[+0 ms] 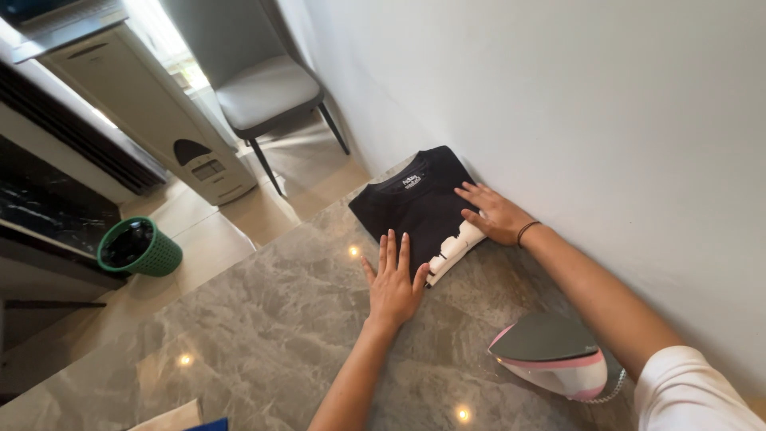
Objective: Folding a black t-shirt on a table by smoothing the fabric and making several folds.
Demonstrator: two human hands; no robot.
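We see folded black shirt point(419, 209) just ahead of both hands, long axis running away from us. Left hand point(392, 281) flat, fingers spread, at near edge; right hand point(496, 213) flat on right side. Iron point(554, 355) behind right wrist.

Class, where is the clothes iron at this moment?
In the head view the iron lies low on the right of the grey marble table, beside the person's right forearm.

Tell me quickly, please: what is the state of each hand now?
Left hand: open and flat, holding nothing, fingertips at the edge of the folded black shirt.
Right hand: open and flat, pressing on the shirt, holding nothing.
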